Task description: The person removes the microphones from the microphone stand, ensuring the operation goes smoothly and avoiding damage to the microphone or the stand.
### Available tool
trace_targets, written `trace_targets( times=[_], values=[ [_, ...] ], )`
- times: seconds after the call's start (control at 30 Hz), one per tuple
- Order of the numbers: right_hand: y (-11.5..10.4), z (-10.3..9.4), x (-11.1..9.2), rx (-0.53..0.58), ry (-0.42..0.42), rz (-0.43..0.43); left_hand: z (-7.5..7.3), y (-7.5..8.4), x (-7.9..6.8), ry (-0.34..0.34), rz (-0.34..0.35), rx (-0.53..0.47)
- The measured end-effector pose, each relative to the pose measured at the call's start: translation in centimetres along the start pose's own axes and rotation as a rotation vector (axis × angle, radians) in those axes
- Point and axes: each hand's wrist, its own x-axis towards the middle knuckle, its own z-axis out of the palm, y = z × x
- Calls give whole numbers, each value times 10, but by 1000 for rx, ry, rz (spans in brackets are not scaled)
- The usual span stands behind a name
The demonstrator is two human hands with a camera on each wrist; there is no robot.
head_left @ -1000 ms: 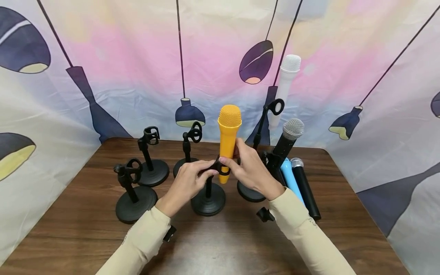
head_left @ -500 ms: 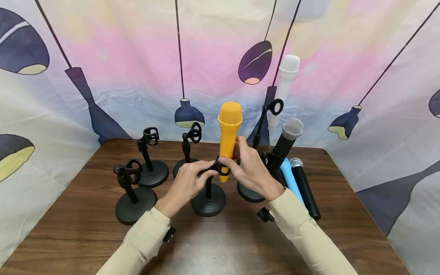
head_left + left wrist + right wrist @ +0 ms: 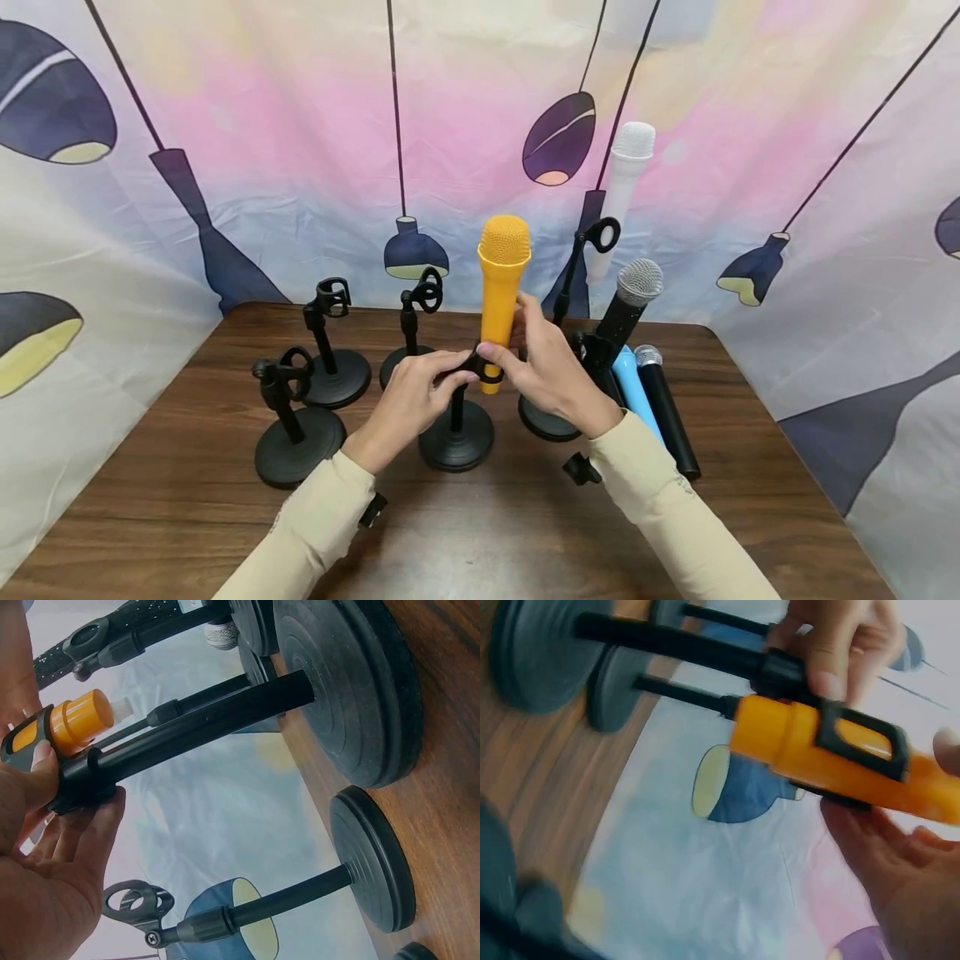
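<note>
Held above the table, at the middle of the group: one yellow mic, nearly upright, grille end up, lower body passed through the clip of the centre stand, butt end projecting below the ring. Clamped on that mic, close to the clip: right hand, thumb in front, fingers behind. Pinched on the clip, at the top of the pole: left hand, thumb on one side, fingers on the other. Worn on both arms: cream sleeves. Set out to the left, both black and round-based, ring clips uppermost: front left stand; rear left stand. Placed beyond the left hand: rear middle stand, same pattern, base partly hidden. Placed just beyond the right hand: right stand, bearing a silver-headed mic, black-bodied, tilted, head up and to the right. Standing farther back: tall stand, with a white mic at its ring, tilted, high before the cloth. Laid side by side on the table at far right: blue mic, partly hidden; black mic, silver-headed. Printed on the cloth: dark lamps on thin cords, over pink, blue and cream.
</note>
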Motion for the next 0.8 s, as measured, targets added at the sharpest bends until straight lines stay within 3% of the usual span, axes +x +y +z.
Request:
trace_targets(
  times=[0.13,0.4,0.63,0.8],
  values=[
    [1,-1,-2,67,-43,43,1,1,0,-9,-1,0],
    [1,4,-3,-94,76,-27,0,1,-1,-5,-13,8],
    [4,5,-8,31,42,7,2,2,0,-4,-4,8],
    [3,7,-6,-52,92,-31,1,1,0,-5,-2,7]
  ],
)
